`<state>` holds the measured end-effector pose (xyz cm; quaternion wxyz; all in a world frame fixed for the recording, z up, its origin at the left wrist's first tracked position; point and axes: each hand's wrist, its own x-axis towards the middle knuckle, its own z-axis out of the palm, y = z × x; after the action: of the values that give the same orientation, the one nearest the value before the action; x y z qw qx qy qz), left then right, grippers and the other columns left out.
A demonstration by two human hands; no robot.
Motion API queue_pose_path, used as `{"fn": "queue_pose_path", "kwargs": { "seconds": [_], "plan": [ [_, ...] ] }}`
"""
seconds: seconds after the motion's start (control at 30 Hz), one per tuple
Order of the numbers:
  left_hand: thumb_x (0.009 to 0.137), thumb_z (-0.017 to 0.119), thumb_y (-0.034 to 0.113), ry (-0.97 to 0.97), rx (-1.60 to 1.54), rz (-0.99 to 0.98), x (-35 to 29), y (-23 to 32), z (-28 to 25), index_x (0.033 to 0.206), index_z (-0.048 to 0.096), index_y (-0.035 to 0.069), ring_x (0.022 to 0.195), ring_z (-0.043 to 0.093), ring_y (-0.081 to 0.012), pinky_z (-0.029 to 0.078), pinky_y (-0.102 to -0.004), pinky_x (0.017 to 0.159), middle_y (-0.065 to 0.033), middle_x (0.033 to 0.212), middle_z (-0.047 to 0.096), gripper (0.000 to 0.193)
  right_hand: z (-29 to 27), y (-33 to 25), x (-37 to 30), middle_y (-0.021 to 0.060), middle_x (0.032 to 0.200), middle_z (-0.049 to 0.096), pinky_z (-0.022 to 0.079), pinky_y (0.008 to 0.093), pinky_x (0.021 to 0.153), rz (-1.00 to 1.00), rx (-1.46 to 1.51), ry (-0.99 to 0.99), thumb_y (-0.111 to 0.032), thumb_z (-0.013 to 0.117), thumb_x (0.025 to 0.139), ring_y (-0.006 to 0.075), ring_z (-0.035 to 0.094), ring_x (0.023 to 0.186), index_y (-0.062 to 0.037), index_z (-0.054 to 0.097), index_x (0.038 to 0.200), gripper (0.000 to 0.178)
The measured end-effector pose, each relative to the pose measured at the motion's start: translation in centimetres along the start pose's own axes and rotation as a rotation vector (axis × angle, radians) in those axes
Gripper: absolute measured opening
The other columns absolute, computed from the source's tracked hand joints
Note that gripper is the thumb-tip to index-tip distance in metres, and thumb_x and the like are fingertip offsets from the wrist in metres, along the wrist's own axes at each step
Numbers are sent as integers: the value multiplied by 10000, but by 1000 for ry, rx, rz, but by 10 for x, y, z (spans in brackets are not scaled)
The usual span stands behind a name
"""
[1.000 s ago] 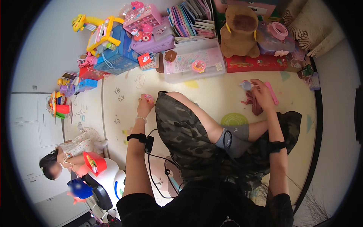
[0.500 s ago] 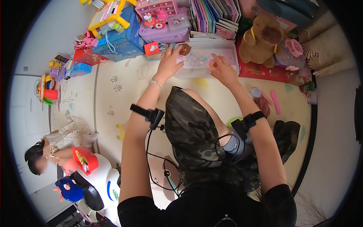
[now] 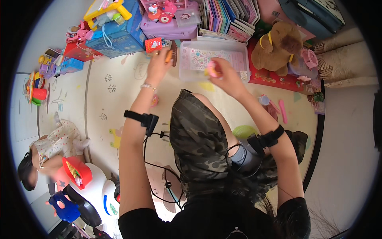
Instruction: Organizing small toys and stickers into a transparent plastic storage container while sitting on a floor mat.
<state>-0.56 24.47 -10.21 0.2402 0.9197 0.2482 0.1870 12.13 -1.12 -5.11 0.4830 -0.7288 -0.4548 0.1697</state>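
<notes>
My left hand (image 3: 160,63) is closed around a small orange-brown toy (image 3: 169,56), which looks like a toy doughnut. It is left of a clear plastic storage box (image 3: 184,72), over the mat. Between the fingers of my right hand (image 3: 227,75) is a pink and yellow toy (image 3: 213,70), partly covered by the fingers. That hand hangs over the near side of the box, whose bottom shows colourful dotted sheets. A small round pink thing (image 3: 154,99) rests on the mat beside my left wrist.
Books (image 3: 229,18) stand behind the box, with a purple case (image 3: 171,30) to their left. A brown plush animal (image 3: 276,47) sits at the right. A pink handle-like toy (image 3: 283,111) lies on the mat. Another person (image 3: 55,149) is at the far left, beside a red container (image 3: 77,172).
My left hand has moved left, out of the box area, with the brown toy. My right hand has lifted its toy and shifted left and nearer. The whole view has shifted slightly.
</notes>
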Motion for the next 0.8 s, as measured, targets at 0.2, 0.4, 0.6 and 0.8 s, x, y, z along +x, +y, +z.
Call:
{"fn": "queue_pose_path", "kwargs": {
  "seconds": [0.2,0.4,0.6,0.8],
  "plan": [
    [750,683,203,-32,304,-271,-60,-89,-34,1221,491,158,1005,567,-376,504,-452,795,-165,1146,536,510,90,-73,72,106,1106,584,514,391,772,-242,-565,-545,-207,756,681,263,644,945,-78,487,1146,552],
    [811,639,305,-88,376,-445,-80,-72,-18,1238,494,131,1030,555,-367,479,-458,837,-132,1206,519,483,151,-37,98,52,1080,593,509,396,705,-300,-876,-720,-252,795,645,240,653,926,-117,497,1155,606],
    [871,575,258,478,162,-144,-56,-33,-29,1221,503,64,1153,468,-341,362,-447,971,-144,1249,514,406,172,-6,103,46,1070,602,482,403,773,-359,-744,-741,-250,795,640,225,650,922,-126,505,1160,608],
    [834,589,248,138,-46,-168,-1,-3,-11,1091,588,48,962,596,-325,428,-453,855,-155,1018,647,326,173,24,96,32,1066,634,416,382,906,-486,-705,-707,-213,768,642,211,646,929,-132,589,1071,472]
  ]
}}
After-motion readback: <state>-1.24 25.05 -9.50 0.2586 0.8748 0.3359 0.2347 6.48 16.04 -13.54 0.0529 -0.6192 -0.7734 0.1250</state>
